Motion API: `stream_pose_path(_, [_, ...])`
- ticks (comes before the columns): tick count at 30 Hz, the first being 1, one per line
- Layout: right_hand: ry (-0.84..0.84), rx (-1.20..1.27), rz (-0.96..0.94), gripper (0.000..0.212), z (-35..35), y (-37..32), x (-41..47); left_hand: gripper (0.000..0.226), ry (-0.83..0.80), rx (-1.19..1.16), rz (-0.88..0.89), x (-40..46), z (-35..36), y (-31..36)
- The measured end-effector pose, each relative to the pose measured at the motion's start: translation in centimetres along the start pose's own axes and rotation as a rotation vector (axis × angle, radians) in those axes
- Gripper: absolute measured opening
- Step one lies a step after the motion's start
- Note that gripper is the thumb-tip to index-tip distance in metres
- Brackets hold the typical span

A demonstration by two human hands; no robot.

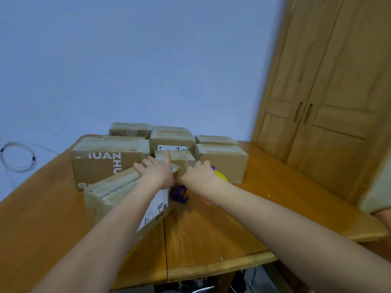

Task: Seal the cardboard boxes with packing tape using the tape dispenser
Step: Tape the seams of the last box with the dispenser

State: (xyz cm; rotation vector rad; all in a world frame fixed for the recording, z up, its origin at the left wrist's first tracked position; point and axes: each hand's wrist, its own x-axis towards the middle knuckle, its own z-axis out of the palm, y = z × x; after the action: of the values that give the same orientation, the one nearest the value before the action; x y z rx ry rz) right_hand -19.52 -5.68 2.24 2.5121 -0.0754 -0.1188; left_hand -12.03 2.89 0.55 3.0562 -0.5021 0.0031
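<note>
A long cardboard box (115, 192) with a white label lies askew on the table in front of me. My left hand (155, 171) rests on its far end with fingers spread, one finger reaching onto a small box (179, 158) just behind. My right hand (198, 173) curls round a purple and yellow tape dispenser (179, 195) against the small box's front. The hand hides most of the dispenser. I cannot make out the tape itself.
Several more cardboard boxes stand in rows behind, among them a large printed one (101, 163) at left and a plain one (222, 161) at right. All sit on a wooden table (211, 229). A wooden wardrobe (328, 102) stands at right, a coiled cable (19, 157) at left.
</note>
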Motion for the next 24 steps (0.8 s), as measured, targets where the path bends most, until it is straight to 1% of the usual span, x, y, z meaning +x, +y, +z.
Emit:
stream_pose_path(2, [-0.067,0.035,0.008,0.037,0.8,-0.5,0.1,0.102,0.0,-0.014,0.014,-0.2,0.1,0.0])
stream_pose_path(5, [-0.046,0.187,0.078,0.037,1.9,1.6,-0.2,0.103,0.015,-0.018,0.03,0.0,0.1,-0.1])
stream_pose_path(7, [-0.062,0.304,0.086,0.043,3.2,3.7,-0.6,0.103,0.017,-0.02,0.047,0.1,0.0,-0.1])
stream_pose_path(9, [-0.073,0.453,0.093,0.051,5.0,5.2,-1.0,0.103,0.017,-0.009,0.088,-0.2,0.1,-0.3])
stream_pose_path(11, [-0.07,0.681,0.151,0.057,7.3,6.3,-0.8,0.103,0.025,-0.006,0.169,-0.6,0.2,-0.9])
stream_pose_path(12, [-0.083,0.807,0.202,0.054,8.4,6.7,-0.5,0.103,0.03,-0.015,0.224,-0.8,0.2,-1.3])
stream_pose_path(13, [-0.106,0.91,0.261,0.041,9.3,7.1,-0.3,0.104,0.031,-0.033,0.284,-1.0,0.2,-1.9])
stream_pose_path(14, [-0.125,0.992,0.327,0.022,10.0,7.3,0.0,0.105,0.03,-0.05,0.347,-1.2,0.2,-2.5])
stream_pose_path(15, [-0.135,1.047,0.376,0.009,10.6,7.5,0.1,0.107,0.028,-0.064,0.408,-1.3,0.2,-3.2])
stream_pose_path(17, [-0.12,1.122,0.418,0.012,11.8,7.3,0.7,0.108,0.017,-0.078,0.514,-1.3,-0.1,-4.6])
stream_pose_path(19, [-0.103,1.175,0.44,0.015,13.1,7.0,1.3,0.109,0.001,-0.084,0.594,-1.2,-0.5,-5.7])
stream_pose_path(21, [-0.128,1.129,0.47,0.015,14.0,6.9,1.9,0.109,-0.008,-0.091,0.654,-1.3,-0.7,-6.3])
stream_pose_path(23, [-0.219,0.876,0.444,0.045,13.9,6.8,2.0,0.109,-0.018,-0.136,0.678,-1.4,-0.7,-6.6])
stream_pose_path(24, [-0.208,0.767,0.445,0.058,13.5,6.7,2.0,0.109,-0.039,-0.216,0.675,-1.4,-0.7,-6.8])
